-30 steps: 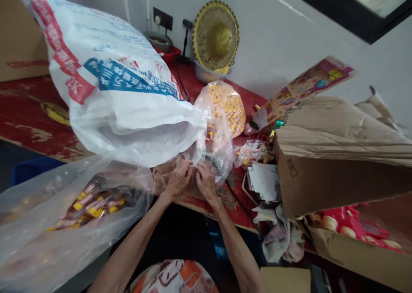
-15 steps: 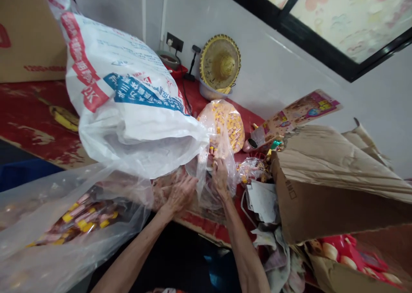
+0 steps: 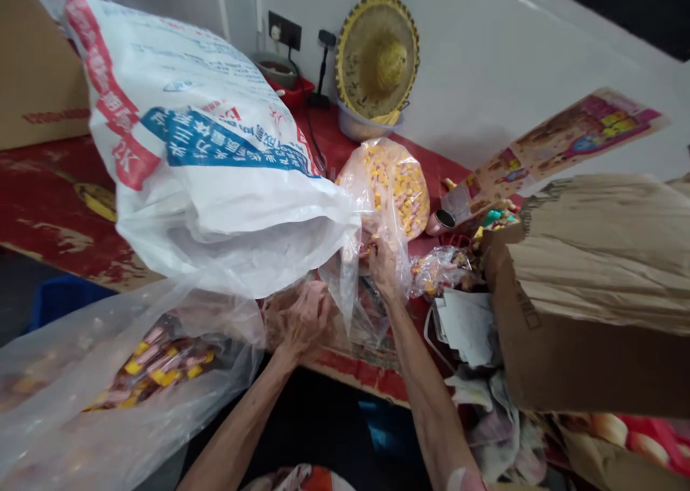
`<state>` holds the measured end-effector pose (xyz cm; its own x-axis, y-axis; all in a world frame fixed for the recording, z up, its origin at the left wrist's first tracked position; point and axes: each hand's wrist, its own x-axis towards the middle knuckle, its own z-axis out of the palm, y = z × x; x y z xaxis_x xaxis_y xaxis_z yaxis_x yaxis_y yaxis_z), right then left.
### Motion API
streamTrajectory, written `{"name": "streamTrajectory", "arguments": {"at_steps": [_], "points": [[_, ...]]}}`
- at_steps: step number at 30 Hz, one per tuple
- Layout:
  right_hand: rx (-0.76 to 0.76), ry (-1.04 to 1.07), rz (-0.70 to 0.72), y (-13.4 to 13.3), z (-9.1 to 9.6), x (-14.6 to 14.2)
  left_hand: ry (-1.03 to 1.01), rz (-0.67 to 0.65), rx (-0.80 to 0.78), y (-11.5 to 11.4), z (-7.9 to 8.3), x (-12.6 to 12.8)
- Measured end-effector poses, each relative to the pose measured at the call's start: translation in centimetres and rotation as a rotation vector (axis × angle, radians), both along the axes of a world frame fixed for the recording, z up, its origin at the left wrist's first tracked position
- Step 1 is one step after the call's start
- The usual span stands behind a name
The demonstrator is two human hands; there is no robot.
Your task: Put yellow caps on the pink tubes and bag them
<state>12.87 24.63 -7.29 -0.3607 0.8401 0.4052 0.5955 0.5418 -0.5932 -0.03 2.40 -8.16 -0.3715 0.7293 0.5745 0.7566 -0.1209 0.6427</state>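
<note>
My right hand (image 3: 384, 267) reaches into the mouth of a clear plastic bag (image 3: 402, 196) full of small yellow and pink pieces. Its fingers are drawn together, partly behind the film; whatever they grip is too blurred to make out. Lower down to the left, my left hand (image 3: 308, 310) rests over the worn table edge with curled fingers, just below the open end of a big white printed sack (image 3: 231, 196). What lies inside those fingers is hidden. Left of my left forearm hangs a large clear bag (image 3: 226, 397) with yellow-and-pink wrapped pieces in it.
On the red table (image 3: 48, 210), a pink cup (image 3: 439, 221) and a small clear bag of pieces (image 3: 439, 269) stand right of the filled bag. A yellow-rimmed straw hat (image 3: 371, 60) leans on the wall. Cardboard boxes (image 3: 593, 361) crowd the right side.
The view has shifted, so the right-hand boxes look closer. The left hand's fingers, stretched to the right before, are now curled in. My right hand stays at the bag's mouth.
</note>
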Motion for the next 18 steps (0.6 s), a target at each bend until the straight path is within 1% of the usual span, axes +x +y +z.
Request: {"name": "streamTrajectory", "arguments": {"at_steps": [2, 4, 6, 8, 10, 12, 14, 16, 18], "points": [[-0.018, -0.007, -0.012, -2.2, 0.3, 1.1, 0.029, -0.069, -0.052, 0.2, 0.0, 0.0], [-0.02, 0.019, -0.064, -4.3, 0.9, 2.1, 0.006, -0.138, -0.072, 0.3, 0.0, 0.0], [-0.015, 0.051, -0.116, -6.0, 1.3, 3.0, -0.073, -0.126, -0.052, 0.1, 0.0, -0.2], [-0.024, 0.051, -0.095, -7.4, 1.3, 3.7, -0.133, -0.08, -0.042, -0.3, 0.1, -0.5], [-0.056, 0.016, -0.007, -8.2, 1.0, 4.1, -0.137, -0.103, -0.087, -0.6, 0.5, -0.9], [-0.082, -0.015, 0.054, -8.6, 0.5, 4.1, -0.098, -0.183, -0.14, -0.6, 1.3, -1.3], [-0.096, -0.027, 0.06, -8.6, 0.1, 3.9, -0.047, -0.217, -0.152, -0.3, 2.3, -1.8], [-0.125, -0.034, 0.053, -8.6, 0.1, 3.6, 0.025, -0.199, -0.151, 0.3, 3.3, -2.2], [-0.167, -0.031, 0.049, -8.8, 0.4, 3.6, 0.143, -0.209, -0.212, 1.0, 4.1, -2.5]]}}
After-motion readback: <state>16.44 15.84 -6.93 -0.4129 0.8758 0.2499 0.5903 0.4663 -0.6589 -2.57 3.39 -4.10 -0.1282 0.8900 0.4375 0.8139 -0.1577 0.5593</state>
